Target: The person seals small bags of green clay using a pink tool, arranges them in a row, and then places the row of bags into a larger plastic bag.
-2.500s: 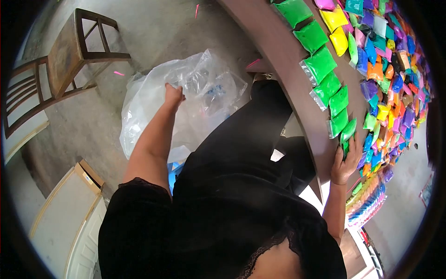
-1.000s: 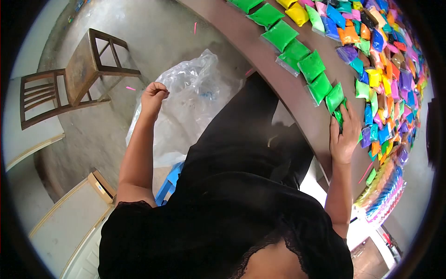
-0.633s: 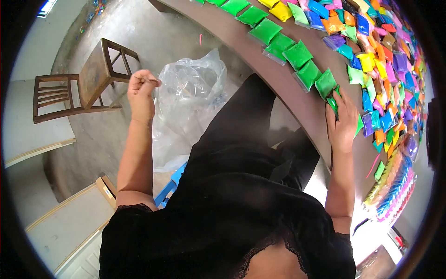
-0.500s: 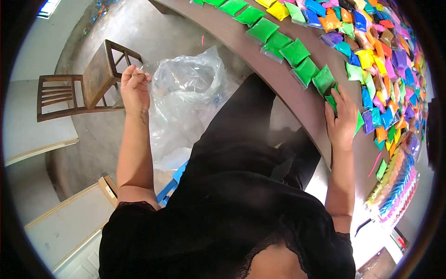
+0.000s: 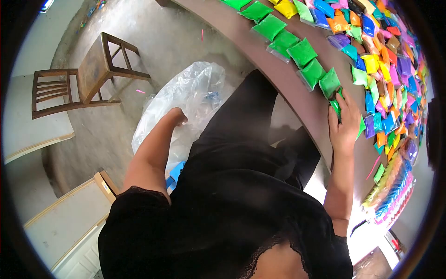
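Note:
My right hand (image 5: 345, 122) is over the near end of a row of green packets on the table, its thumb and fingers curled round a small green packet (image 5: 335, 108). Just beyond it lies another green packet (image 5: 330, 83), and more green shows beside the palm. My left hand (image 5: 178, 116) is low at a large clear plastic bag (image 5: 158, 109) to the left of my legs. The fingers there point downward and are mostly hidden, so what they hold, if anything, does not show.
Many coloured packets (image 5: 371, 63) are heaped along the far side of the brown table (image 5: 260, 60). Strips of joined packets (image 5: 395, 186) lie at its right end. A wooden chair (image 5: 95, 69) stands on the concrete floor at left. Something blue (image 5: 175, 174) shows under the bag.
My left hand has dropped from beside the raised bag rim to a lower place farther right at the bag. The bag's opening has sunk. My right hand stays at the green packet.

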Motion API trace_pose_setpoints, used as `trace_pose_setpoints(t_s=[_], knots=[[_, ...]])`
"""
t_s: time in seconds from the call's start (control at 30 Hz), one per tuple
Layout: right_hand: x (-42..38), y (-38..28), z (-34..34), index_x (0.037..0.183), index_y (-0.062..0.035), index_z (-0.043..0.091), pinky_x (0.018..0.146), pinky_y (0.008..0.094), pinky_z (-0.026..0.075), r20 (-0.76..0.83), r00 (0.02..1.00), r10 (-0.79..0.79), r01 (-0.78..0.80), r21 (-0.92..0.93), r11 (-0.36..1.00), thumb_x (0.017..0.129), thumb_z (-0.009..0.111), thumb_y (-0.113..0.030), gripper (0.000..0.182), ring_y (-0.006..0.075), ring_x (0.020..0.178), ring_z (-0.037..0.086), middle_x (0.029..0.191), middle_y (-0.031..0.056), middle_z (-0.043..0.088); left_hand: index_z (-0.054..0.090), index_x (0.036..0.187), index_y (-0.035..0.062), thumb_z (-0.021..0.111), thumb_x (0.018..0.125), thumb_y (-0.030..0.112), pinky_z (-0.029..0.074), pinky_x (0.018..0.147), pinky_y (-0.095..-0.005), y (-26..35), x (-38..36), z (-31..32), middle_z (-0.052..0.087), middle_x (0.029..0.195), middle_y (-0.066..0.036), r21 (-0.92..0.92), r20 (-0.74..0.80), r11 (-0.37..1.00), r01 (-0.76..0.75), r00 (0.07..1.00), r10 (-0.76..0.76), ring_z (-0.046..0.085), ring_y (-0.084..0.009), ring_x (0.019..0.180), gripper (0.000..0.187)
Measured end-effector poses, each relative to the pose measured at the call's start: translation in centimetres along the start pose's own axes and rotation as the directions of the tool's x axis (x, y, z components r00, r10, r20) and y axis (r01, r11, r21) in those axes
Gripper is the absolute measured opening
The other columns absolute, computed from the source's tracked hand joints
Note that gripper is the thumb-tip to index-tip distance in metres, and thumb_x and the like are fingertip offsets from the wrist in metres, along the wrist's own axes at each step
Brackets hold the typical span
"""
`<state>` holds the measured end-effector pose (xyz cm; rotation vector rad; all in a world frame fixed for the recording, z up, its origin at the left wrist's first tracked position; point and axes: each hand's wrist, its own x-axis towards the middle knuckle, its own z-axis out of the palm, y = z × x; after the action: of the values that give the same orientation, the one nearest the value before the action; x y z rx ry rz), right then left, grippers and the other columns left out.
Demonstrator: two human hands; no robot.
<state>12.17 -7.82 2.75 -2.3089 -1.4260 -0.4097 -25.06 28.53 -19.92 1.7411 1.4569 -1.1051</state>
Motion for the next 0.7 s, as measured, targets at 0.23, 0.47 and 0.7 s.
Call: trace_pose_setpoints(t_s=[0.23, 0.47, 0.7], knots=[[0.5, -0.7, -0.2, 0.116, -0.0006, 0.067, 0.099, 0.0449, 0.046, 0.032, 0.999, 0.032, -0.03, -0.044, 0.999, 0.083, 0.071, -0.007, 0.034, 0.0378, 0.116, 0.061, 0.13, 0.0199, 0.063, 0.038, 0.14, -0.003, 0.092, 0.062, 0.018, 0.041, 0.107, -0.0502, -1.2, 8.2, 2.5, 0.057, 0.133, -0.02, -0.824, -0.448, 0.294, -0.484, 0.875, 0.184, 0.055, -0.0329, 0.124, 0.097], [0.7, -0.6, 0.0, 0.117, -0.0007, 0.066, 0.098, 0.0452, 0.047, 0.044, 0.998, 0.035, -0.032, -0.056, 0.998, 0.083, 0.07, -0.007, 0.034, 0.0379, 0.115, 0.061, 0.13, 0.0199, 0.063, 0.033, 0.15, -0.0005, 0.086, 0.073, 0.035, 0.031, 0.107, -0.0564, 1.0, 8.8, -1.0, 0.052, 0.141, -0.024, -0.897, -0.167, 0.418, -0.147, 0.986, -0.01, 0.049, -0.0359, 0.131, 0.1], [0.8, -0.9, -0.2, 0.116, -0.0005, 0.066, 0.097, 0.0456, 0.048, 0.052, 0.998, 0.035, -0.031, -0.079, 0.996, 0.083, 0.071, -0.007, 0.034, 0.038, 0.113, 0.062, 0.129, 0.02, 0.063, 0.074, 0.102, 0.0065, 0.078, 0.083, 0.024, 0.05, 0.074, -0.0315, 2.3, 10.3, 2.1, 0.071, 0.088, -0.004, -0.751, -0.192, 0.568, -0.337, 0.934, 0.3, 0.063, -0.0186, 0.083, 0.026]])
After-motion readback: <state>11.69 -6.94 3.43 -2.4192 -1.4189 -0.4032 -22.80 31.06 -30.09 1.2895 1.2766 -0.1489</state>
